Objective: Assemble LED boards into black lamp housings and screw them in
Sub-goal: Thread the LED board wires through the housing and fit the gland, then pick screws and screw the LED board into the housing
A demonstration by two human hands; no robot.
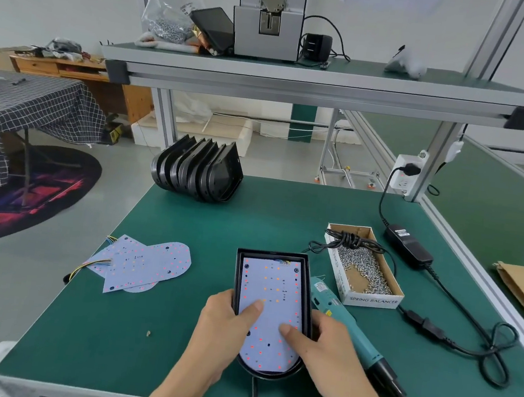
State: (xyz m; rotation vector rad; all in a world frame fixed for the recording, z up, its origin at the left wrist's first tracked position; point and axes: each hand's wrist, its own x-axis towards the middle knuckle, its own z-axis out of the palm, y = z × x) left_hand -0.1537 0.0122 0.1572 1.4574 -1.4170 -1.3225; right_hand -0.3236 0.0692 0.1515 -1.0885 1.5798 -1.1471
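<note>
A black lamp housing (pixel 237 280) lies flat on the green mat in front of me, with a white LED board (pixel 272 284) seated inside it. My left hand (pixel 223 321) grips the housing's left wall, thumb pressing on the board. From the right, my right hand (pixel 316 338) holds the housing's other side with its thumb on the board too. A teal electric screwdriver (pixel 353 332) lies just right of the housing, partly under my right hand. Loose LED boards (pixel 145 263) with coloured wires lie to the left.
A row of empty black housings (pixel 196 171) stands at the mat's far edge. An open cardboard box of screws (pixel 363 268) sits right of the housing, with a power adapter (pixel 409 244) and coiled cable (pixel 494 352) beyond. An overhead shelf (pixel 319 81) spans the bench.
</note>
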